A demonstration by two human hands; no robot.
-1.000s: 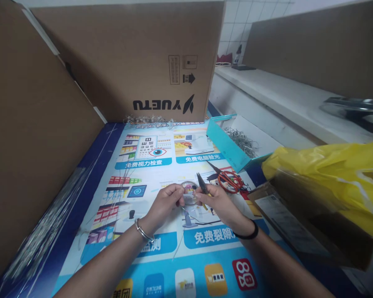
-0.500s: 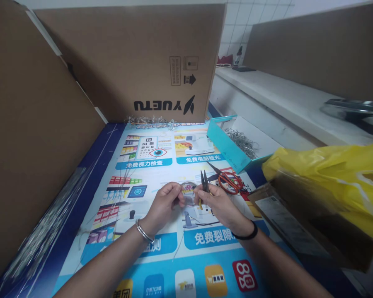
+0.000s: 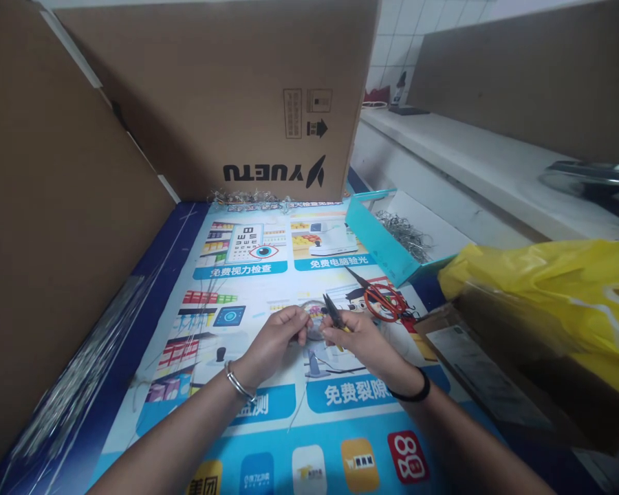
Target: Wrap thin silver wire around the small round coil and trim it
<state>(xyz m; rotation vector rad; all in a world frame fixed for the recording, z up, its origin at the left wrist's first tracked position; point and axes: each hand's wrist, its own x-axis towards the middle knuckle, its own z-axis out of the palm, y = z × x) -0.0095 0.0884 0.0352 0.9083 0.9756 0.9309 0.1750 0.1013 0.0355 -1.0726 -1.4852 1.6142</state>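
Observation:
My right hand (image 3: pixel 364 347) is wrapped round pliers (image 3: pixel 333 313) with dark pointed jaws and yellow handles; the jaws now point up and to the left. The thumb and fingertips of my left hand (image 3: pixel 281 337) are pinched together close by, on something too small to make out. Between the two hands lies a round, see-through piece (image 3: pixel 316 334) with a pale rim; what it is I cannot tell. Beyond my right hand, scissors (image 3: pixel 384 302) with red-orange handles rest on the printed sheet (image 3: pixel 247 292).
A teal box (image 3: pixel 384 244) holds tangled thin wire (image 3: pixel 405 234). Cardboard panels (image 3: pixel 201 89) stand at the back and left, with wire scraps (image 3: pixel 252 197) along the base. A yellow bag (image 3: pixel 547 289) and an open carton (image 3: pixel 526 371) are on the right. Long wires (image 3: pixel 77 371) lie at left.
The pliers have tilted left, their jaws moving from upright toward the round piece. Both hands stay close together at nearly the same place, and the view has shifted slightly.

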